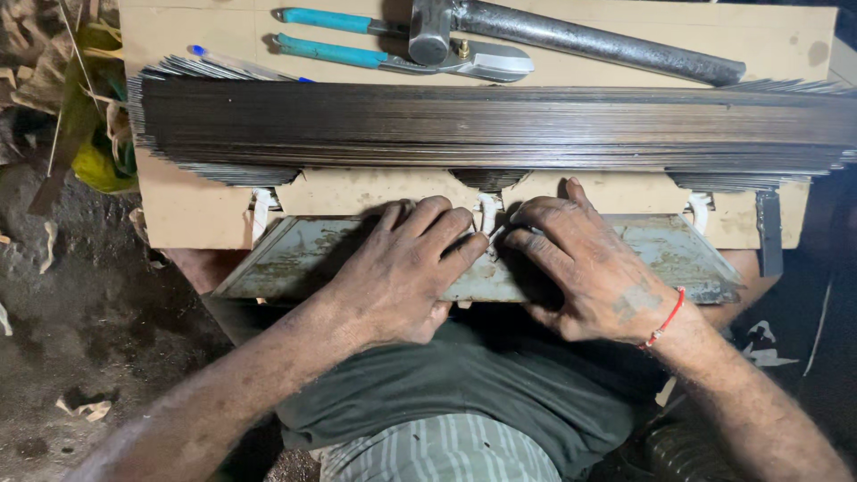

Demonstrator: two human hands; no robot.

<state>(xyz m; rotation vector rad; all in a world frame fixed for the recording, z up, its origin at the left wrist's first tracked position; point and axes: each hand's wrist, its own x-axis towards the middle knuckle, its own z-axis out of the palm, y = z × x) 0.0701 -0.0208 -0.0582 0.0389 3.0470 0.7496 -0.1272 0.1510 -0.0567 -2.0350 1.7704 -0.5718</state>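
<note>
Both hands pressed flat on a worn, pale metal tray (295, 259) at the near edge of a wooden board (187, 210): left hand (402, 272) and right hand (585, 268) side by side, fingers spread, gripping nothing, fingertips meeting at a white strap (488, 214). Beyond them, a long stack of dark metal strips (491, 125); farther back, blue-handled snips (402, 58) and a steel hammer (580, 37).

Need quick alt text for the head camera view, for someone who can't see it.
Seen from above, a person's left hand and right hand press side by side on a worn grey metal sheet at the near edge of a wooden board. Behind them lies a long stack of thin dark metal strips, then blue-handled snips and a hammer.
</note>
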